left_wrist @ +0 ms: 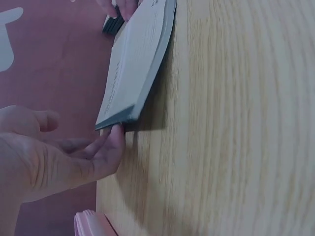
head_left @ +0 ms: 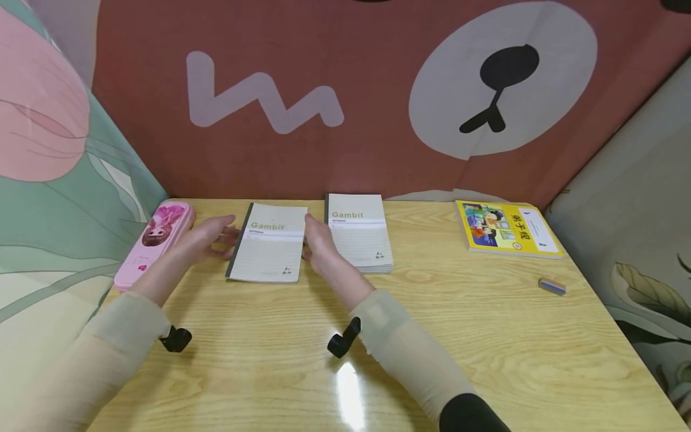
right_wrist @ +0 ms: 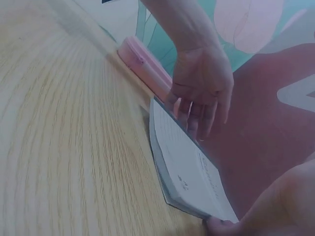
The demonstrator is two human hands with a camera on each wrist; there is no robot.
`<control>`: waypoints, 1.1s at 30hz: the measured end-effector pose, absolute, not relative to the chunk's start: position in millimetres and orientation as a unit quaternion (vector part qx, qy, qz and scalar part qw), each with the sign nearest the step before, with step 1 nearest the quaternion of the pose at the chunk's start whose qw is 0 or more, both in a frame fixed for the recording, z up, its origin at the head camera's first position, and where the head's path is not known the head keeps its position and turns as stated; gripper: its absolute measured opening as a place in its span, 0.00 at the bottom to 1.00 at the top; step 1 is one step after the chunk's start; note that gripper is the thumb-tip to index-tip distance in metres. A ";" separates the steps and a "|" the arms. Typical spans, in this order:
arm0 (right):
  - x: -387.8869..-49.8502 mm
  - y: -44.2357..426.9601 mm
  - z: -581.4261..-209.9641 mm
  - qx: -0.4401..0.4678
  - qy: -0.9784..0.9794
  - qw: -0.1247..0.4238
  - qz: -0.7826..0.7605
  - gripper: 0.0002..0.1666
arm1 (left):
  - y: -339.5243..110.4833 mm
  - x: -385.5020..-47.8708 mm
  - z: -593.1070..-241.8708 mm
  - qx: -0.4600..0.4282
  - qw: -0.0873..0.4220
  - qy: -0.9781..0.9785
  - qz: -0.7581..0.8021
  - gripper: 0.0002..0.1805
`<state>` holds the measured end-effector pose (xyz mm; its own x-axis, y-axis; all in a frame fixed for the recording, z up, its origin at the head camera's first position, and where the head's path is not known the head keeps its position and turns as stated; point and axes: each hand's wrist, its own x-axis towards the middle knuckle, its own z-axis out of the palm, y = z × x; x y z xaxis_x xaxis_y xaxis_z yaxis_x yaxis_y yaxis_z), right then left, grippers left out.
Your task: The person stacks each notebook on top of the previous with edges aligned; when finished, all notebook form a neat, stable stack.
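A white notebook (head_left: 270, 243) marked "Gambit", with a dark spine, lies between the two hands, its spine side slightly raised in the left wrist view. My left hand (head_left: 210, 237) is at the spine side; its fingertips (left_wrist: 115, 140) touch under that edge, and the thumb stands away from it. At the opposite edge my right hand (head_left: 322, 243) holds the notebook, a fingertip (right_wrist: 220, 225) showing against the edge in the right wrist view. Part of that grip is hidden. Just right of this hand lies a stack of matching notebooks (head_left: 358, 234).
A pink pencil case (head_left: 156, 240) lies at the table's left edge, close to my left forearm. On the far right are a yellow picture book (head_left: 507, 229) and a small eraser (head_left: 552, 286). A brown printed cloth (head_left: 378, 156) hangs behind the wooden table (head_left: 259, 348).
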<state>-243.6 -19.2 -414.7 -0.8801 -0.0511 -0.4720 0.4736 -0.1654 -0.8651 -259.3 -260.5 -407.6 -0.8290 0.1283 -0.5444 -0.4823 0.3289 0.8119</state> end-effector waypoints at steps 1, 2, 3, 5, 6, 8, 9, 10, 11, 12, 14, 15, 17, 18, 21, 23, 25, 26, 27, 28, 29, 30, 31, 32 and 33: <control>-243.5 -19.5 -414.7 0.176 0.616 0.180 -0.746 0.30 | -262.8 -259.3 -408.5 -0.122 0.271 0.766 0.570 0.34; -243.2 -20.1 -414.4 0.185 0.612 0.182 -0.748 0.30 | -264.5 -258.8 -408.7 -0.121 0.275 0.766 0.568 0.31; -242.7 -20.8 -413.9 0.193 0.608 0.183 -0.748 0.30 | -266.0 -258.1 -408.8 -0.119 0.280 0.766 0.566 0.28; -241.5 -22.2 -412.6 0.198 0.604 0.188 -0.749 0.31 | -267.2 -256.3 -408.0 -0.116 0.287 0.767 0.562 0.23; -241.0 -23.1 -411.9 0.201 0.602 0.190 -0.749 0.31 | -267.7 -255.6 -407.8 -0.114 0.288 0.769 0.560 0.22; -240.0 -24.6 -411.1 0.203 0.600 0.194 -0.749 0.31 | -268.4 -254.2 -407.2 -0.104 0.292 0.775 0.551 0.23; -239.5 -25.2 -411.1 0.203 0.599 0.197 -0.749 0.31 | -268.8 -253.8 -407.2 -0.102 0.291 0.777 0.549 0.23; -239.2 -25.8 -411.4 0.203 0.599 0.200 -0.749 0.30 | -269.7 -253.6 -407.2 -0.100 0.290 0.778 0.548 0.23; -238.8 -26.4 -411.9 0.203 0.599 0.202 -0.748 0.29 | -270.3 -253.1 -407.0 -0.097 0.290 0.778 0.548 0.24; -238.5 -26.8 -412.5 0.204 0.597 0.203 -0.748 0.28 | -271.7 -253.0 -407.1 -0.092 0.290 0.779 0.548 0.24; -238.0 -27.5 -413.5 0.205 0.592 0.205 -0.752 0.26 | -274.7 -252.7 -406.7 -0.078 0.287 0.779 0.552 0.26; -237.7 -27.7 -413.6 0.206 0.588 0.204 -0.755 0.25 | -276.2 -252.4 -406.2 -0.071 0.285 0.781 0.551 0.28; -237.3 -27.7 -412.8 0.203 0.581 0.201 -0.762 0.24 | -278.8 -252.0 -404.9 -0.057 0.279 0.787 0.547 0.31; -237.3 -27.5 -412.0 0.202 0.575 0.198 -0.768 0.24 | -279.6 -251.8 -404.0 -0.051 0.274 0.790 0.546 0.32; -236.7 -25.2 -408.1 0.196 0.559 0.185 -0.784 0.21 | -278.4 -249.9 -399.8 -0.034 0.252 0.800 0.543 0.33; -236.6 -21.8 -405.5 0.188 0.547 0.173 -0.797 0.16 | -274.4 -247.7 -395.9 -0.023 0.229 0.803 0.549 0.32; -236.5 -16.1 -403.2 0.175 0.545 0.159 -0.804 0.11 | -268.6 -245.8 -392.2 -0.010 0.205 0.803 0.559 0.32; -236.5 -12.4 -402.1 0.165 0.548 0.153 -0.806 0.11 | -264.3 -244.7 -389.8 -0.006 0.195 0.803 0.563 0.32; -236.8 -8.1 -401.0 0.155 0.554 0.145 -0.805 0.13 | -259.4 -243.6 -387.2 -0.004 0.187 0.802 0.567 0.32; -236.8 -3.0 -399.4 0.144 0.564 0.141 -0.801 0.16 | -253.3 -242.4 -384.6 -0.003 0.176 0.801 0.572 0.32; -237.0 2.5 -398.1 0.133 0.577 0.138 -0.794 0.21 | -246.6 -241.5 -382.6 -0.004 0.167 0.797 0.580 0.31; -237.3 8.2 -396.7 0.126 0.585 0.134 -0.790 0.24 | -239.6 -240.5 -380.8 -0.006 0.157 0.793 0.589 0.31; -237.5 14.3 -395.6 0.119 0.592 0.130 -0.786 0.28 | -231.9 -239.0 -378.6 -0.009 0.147 0.789 0.597 0.31; -238.4 20.4 -394.5 0.116 0.598 0.126 -0.783 0.31 | -224.2 -238.1 -377.4 -0.013 0.139 0.785 0.603 0.31; -239.0 27.0 -393.4 0.115 0.601 0.122 -0.781 0.32 | -216.9 -237.6 -377.1 -0.017 0.131 0.781 0.610 0.31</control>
<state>-239.0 27.0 -393.4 -0.9437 -0.0535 -0.3264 0.3292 -0.2469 -0.9114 -237.6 -216.9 -377.1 -0.9651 0.1332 -0.2253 -0.1863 0.2549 0.9488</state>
